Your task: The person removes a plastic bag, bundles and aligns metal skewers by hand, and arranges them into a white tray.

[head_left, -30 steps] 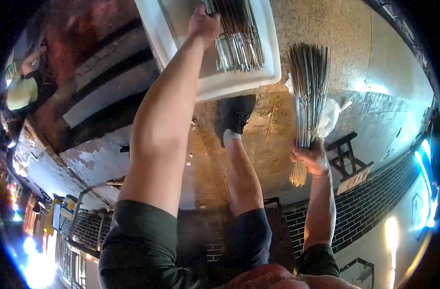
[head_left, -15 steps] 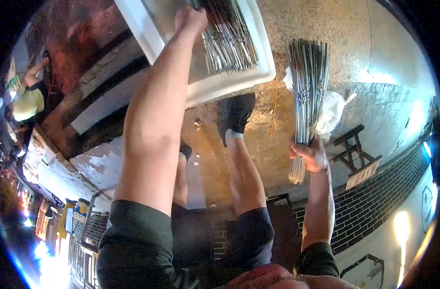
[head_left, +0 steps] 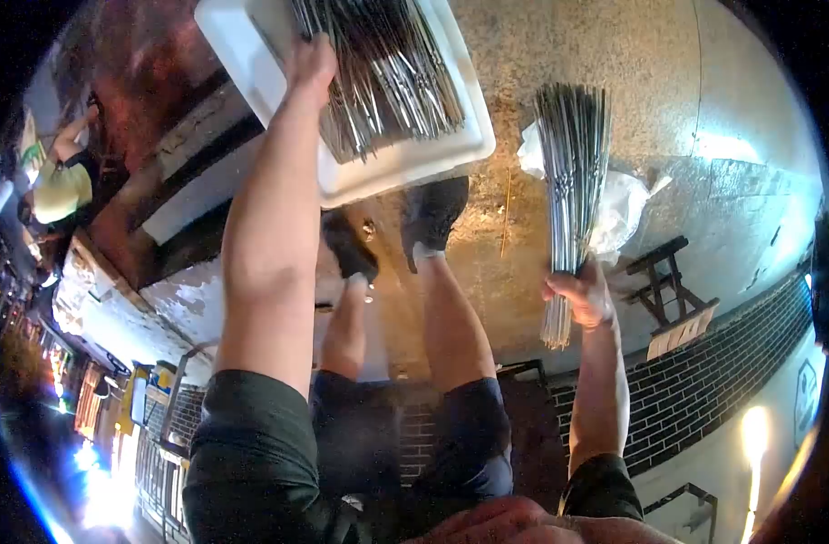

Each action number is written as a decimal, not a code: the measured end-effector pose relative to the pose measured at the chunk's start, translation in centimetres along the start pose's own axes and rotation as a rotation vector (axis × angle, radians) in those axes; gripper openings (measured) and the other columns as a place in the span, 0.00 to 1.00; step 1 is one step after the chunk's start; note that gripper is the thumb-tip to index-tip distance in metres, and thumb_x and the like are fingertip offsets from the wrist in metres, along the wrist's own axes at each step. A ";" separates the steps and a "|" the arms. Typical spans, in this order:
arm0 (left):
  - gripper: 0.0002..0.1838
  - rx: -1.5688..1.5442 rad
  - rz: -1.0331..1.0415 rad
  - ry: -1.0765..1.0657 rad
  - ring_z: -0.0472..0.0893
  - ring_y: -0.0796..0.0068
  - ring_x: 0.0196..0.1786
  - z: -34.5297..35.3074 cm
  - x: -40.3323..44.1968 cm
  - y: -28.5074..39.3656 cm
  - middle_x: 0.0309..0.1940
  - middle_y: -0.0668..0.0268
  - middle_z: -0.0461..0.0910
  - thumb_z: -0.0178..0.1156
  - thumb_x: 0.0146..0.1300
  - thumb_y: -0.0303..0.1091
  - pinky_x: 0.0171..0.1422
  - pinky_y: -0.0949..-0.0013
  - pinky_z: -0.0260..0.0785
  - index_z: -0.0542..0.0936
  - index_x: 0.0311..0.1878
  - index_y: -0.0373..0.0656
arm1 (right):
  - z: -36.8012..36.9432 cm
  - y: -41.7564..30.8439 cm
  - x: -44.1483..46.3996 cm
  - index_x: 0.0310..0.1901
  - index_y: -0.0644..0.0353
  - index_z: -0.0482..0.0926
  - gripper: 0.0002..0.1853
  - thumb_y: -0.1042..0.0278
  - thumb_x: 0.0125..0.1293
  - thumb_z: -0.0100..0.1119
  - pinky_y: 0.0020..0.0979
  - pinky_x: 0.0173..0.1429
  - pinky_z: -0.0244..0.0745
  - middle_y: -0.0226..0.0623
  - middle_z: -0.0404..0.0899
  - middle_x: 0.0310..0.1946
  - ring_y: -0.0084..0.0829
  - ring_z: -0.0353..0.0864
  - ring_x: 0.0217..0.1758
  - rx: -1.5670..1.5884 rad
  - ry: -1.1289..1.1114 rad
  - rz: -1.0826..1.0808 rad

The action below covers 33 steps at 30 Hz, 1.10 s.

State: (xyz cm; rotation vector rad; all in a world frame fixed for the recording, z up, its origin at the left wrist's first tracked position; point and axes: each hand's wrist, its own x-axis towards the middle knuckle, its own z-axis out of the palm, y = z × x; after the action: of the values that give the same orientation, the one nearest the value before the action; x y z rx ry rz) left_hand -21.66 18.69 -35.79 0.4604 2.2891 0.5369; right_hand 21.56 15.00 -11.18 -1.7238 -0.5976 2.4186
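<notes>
My right hand [head_left: 585,292] is closed around the lower part of a thick bundle of metal skewers [head_left: 573,172], held nearly upright in the view. The ends fan out above the fist and a short, lighter-coloured length sticks out below it. More metal skewers [head_left: 401,77] lie loose in a white plastic tub [head_left: 414,179] at the top of the view. My left hand [head_left: 313,65] reaches into the tub at the left side of this pile, its fingers curled on skewers there and partly hidden.
A crumpled white plastic bag [head_left: 621,213] lies on the floor behind the held bundle. Right of it stands a small wooden stool [head_left: 673,295], near a dark brick wall [head_left: 650,408]. My shoes [head_left: 437,213] are just below the tub. Another person [head_left: 61,186] is at far left.
My left hand has shifted left and down within the tub, and skewers now spread further left there. The tub appears slightly lower and further left. My right hand still grips its bundle.
</notes>
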 end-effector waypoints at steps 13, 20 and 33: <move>0.30 -0.071 0.130 -0.127 0.75 0.52 0.53 1.7 -2.9 1.1 0.51 0.47 0.74 0.64 0.55 0.39 0.55 0.54 0.68 0.66 0.57 0.34 | -0.1 4.1 -0.9 0.48 0.63 0.70 0.23 0.75 0.50 0.69 0.31 0.30 0.76 0.37 0.78 0.31 0.28 0.77 0.26 0.037 0.068 -0.118; 0.35 0.161 0.308 0.070 0.68 0.56 0.60 -3.8 -12.8 2.4 0.56 0.51 0.70 0.60 0.59 0.52 0.62 0.60 0.63 0.66 0.60 0.33 | 1.0 7.5 -4.7 0.46 0.64 0.69 0.20 0.75 0.53 0.67 0.32 0.29 0.73 0.35 0.77 0.28 0.28 0.77 0.27 -0.067 0.102 -0.095; 0.21 -0.671 -0.739 -1.112 0.77 0.74 0.42 -4.5 -55.2 -8.8 0.43 0.67 0.77 0.54 0.65 0.54 0.45 0.68 0.71 0.71 0.51 0.49 | 5.2 16.2 -12.6 0.30 0.64 0.78 0.05 0.71 0.59 0.58 0.31 0.28 0.73 0.36 0.79 0.24 0.27 0.77 0.24 -0.072 0.062 0.371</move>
State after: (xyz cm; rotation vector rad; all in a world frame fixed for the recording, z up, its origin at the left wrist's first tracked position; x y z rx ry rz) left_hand 10.62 -15.77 -5.65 -0.3658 0.9821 0.4470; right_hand 23.27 -5.08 -4.75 -2.0934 -0.3890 2.5922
